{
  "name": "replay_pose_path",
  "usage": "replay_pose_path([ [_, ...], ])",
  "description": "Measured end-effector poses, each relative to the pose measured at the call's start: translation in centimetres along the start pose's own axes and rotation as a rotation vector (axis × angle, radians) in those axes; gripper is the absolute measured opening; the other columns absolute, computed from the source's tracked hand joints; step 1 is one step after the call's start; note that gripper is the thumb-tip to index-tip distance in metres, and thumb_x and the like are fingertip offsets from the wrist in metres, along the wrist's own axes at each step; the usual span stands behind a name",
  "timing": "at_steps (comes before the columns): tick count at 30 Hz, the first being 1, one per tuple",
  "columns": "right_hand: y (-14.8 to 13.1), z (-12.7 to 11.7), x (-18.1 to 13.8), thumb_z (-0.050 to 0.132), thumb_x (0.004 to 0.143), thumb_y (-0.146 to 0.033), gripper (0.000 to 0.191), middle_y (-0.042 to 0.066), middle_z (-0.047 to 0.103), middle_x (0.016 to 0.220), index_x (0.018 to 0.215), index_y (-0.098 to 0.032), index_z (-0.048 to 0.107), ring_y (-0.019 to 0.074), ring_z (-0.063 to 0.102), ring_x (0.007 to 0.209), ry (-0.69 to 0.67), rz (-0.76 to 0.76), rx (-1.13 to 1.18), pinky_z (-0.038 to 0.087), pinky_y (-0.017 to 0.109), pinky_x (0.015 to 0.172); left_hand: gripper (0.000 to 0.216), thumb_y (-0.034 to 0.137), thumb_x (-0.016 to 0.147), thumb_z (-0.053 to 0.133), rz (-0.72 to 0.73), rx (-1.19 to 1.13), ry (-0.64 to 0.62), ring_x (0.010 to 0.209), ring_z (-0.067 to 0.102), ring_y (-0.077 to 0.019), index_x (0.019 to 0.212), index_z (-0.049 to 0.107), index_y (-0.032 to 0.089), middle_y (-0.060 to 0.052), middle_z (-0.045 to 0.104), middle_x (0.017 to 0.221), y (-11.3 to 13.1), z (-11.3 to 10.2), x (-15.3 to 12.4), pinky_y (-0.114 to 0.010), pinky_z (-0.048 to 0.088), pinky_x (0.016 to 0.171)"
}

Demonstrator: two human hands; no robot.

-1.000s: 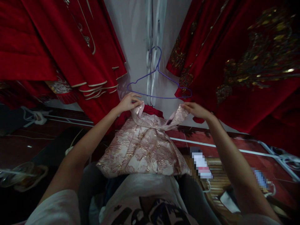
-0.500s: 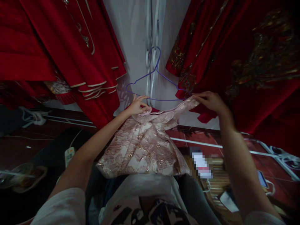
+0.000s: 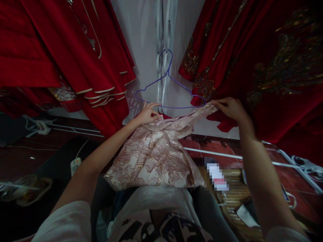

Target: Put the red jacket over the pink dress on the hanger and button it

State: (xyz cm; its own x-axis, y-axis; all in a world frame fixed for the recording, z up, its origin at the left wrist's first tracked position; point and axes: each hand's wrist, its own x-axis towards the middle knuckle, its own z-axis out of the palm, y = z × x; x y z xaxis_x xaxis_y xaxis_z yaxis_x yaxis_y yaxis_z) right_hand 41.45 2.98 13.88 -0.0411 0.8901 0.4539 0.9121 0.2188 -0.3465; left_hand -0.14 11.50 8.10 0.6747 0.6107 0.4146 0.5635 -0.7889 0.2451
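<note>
A pale pink brocade garment with gold pattern lies over my lap and reaches up toward a purple wire hanger hanging on the white wall. My left hand pinches the garment's left top edge just under the hanger's bottom wire. My right hand grips the right top corner and holds it stretched out at the hanger's right end.
Red embroidered garments hang at the left, and more red embroidered garments hang at the right. A white power strip lies on the dark floor at the left. A phone rests on a wooden stool to my right, with cables beyond it.
My right hand has pulled the garment's right corner up and out to the right, to the hanger's end. My left hand has shifted slightly right, still under the bottom wire.
</note>
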Motion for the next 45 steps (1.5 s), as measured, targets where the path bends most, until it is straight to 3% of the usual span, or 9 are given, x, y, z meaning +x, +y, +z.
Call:
replay_pose_path([
  [7, -3.5, 0.8, 2.6, 0.045, 0.09, -0.053, 0.046, 0.01, 0.072, 0.104, 0.106, -0.02, 0.072, 0.0328, 0.066, 0.098, 0.155, 0.032, 0.059, 0.048, 0.042, 0.087, 0.021, 0.045, 0.085, 0.06, -0.003, -0.147, 0.041, 0.127, 0.049, -0.0255, 0.091, 0.075, 0.031, -0.002, 0.059, 0.133, 1.8, -0.2, 0.4, -0.062, -0.001, 0.116],
  [12, -6.8, 3.8, 5.7, 0.034, 0.092, -0.06, 0.055, 0.011, 0.07, 0.106, 0.105, -0.02, 0.069, 0.0305, 0.063, 0.099, 0.204, 0.004, 0.112, 0.045, 0.039, 0.089, 0.022, 0.043, 0.088, 0.056, 0.021, -0.31, 0.031, 0.117, 0.059, -0.0221, 0.091, 0.074, 0.03, -0.003, 0.067, 0.122, 2.6, -0.6, 1.2, -0.062, 0.006, 0.116],
  [15, -7.4, 5.5, 6.2, 0.023, 0.094, -0.064, 0.061, 0.013, 0.068, 0.106, 0.106, -0.02, 0.064, 0.03, 0.06, 0.103, 0.24, 0.021, 0.113, 0.042, 0.041, 0.093, 0.027, 0.045, 0.088, 0.055, -0.006, -0.372, 0.084, 0.111, 0.062, -0.0212, 0.092, 0.073, 0.025, -0.004, 0.069, 0.117, 2.5, -0.9, 1.2, -0.056, 0.02, 0.115],
  [19, -7.3, 6.4, 5.6, 0.013, 0.093, -0.068, 0.067, 0.012, 0.066, 0.104, 0.107, -0.022, 0.06, 0.0305, 0.056, 0.108, 0.253, 0.018, 0.101, 0.038, 0.046, 0.098, 0.039, 0.052, 0.091, 0.045, -0.236, -0.302, 0.426, 0.099, 0.063, -0.019, 0.09, 0.067, 0.019, -0.006, 0.07, 0.099, 0.9, -1.6, 0.1, -0.036, 0.044, 0.097],
  [24, -7.1, 6.1, 5.4, 0.015, 0.089, -0.073, 0.07, 0.011, 0.066, 0.1, 0.104, -0.023, 0.062, 0.0297, 0.059, 0.103, 0.222, 0.014, 0.13, 0.042, 0.042, 0.094, 0.037, 0.049, 0.094, 0.037, -0.54, -0.159, 0.766, 0.106, 0.058, -0.0225, 0.097, 0.057, 0.019, -0.009, 0.063, 0.103, -2.5, -3.0, -2.9, -0.034, 0.042, 0.094],
  [27, -7.1, 6.0, 5.6, 0.015, 0.087, -0.076, 0.073, 0.011, 0.066, 0.101, 0.107, -0.023, 0.062, 0.0294, 0.059, 0.102, 0.198, 0.032, 0.138, 0.044, 0.04, 0.092, 0.032, 0.045, 0.094, 0.037, -0.64, -0.111, 0.849, 0.111, 0.055, -0.0244, 0.095, 0.055, 0.019, -0.01, 0.063, 0.106, -4.1, -3.1, -4.5, -0.036, 0.04, 0.098],
  [34, -7.1, 5.6, 5.7, 0.017, 0.087, -0.076, 0.074, 0.011, 0.066, 0.101, 0.109, -0.022, 0.062, 0.0291, 0.06, 0.1, 0.164, 0.047, 0.158, 0.045, 0.038, 0.089, 0.028, 0.042, 0.09, 0.043, -0.851, -0.16, 0.828, 0.083, 0.061, -0.0184, 0.087, 0.058, 0.018, -0.004, 0.066, 0.084, -6.1, -1.4, -5.8, -0.03, 0.046, 0.082],
  [41, -6.6, 6.1, 6.0, 0.032, 0.086, -0.074, 0.061, 0.007, 0.065, 0.081, 0.089, -0.022, 0.064, 0.0239, 0.06, 0.08, 0.269, 0.0, 0.241, 0.046, 0.034, 0.074, 0.035, 0.048, 0.089, 0.047, -0.521, -0.326, 0.871, 0.089, 0.06, -0.0168, 0.091, 0.063, 0.017, -0.004, 0.067, 0.091, -6.1, -3.1, -3.1, -0.027, 0.045, 0.084],
  [45, -6.4, 6.4, 6.0, 0.038, 0.086, -0.071, 0.054, 0.005, 0.061, 0.073, 0.079, -0.022, 0.06, 0.0206, 0.057, 0.071, 0.305, -0.053, 0.302, 0.044, 0.033, 0.069, 0.036, 0.05, 0.082, 0.059, -0.328, -0.341, 0.745, 0.086, 0.061, -0.0167, 0.087, 0.068, 0.016, -0.005, 0.069, 0.087, -5.0, -5.2, -0.1, -0.027, 0.046, 0.082],
])
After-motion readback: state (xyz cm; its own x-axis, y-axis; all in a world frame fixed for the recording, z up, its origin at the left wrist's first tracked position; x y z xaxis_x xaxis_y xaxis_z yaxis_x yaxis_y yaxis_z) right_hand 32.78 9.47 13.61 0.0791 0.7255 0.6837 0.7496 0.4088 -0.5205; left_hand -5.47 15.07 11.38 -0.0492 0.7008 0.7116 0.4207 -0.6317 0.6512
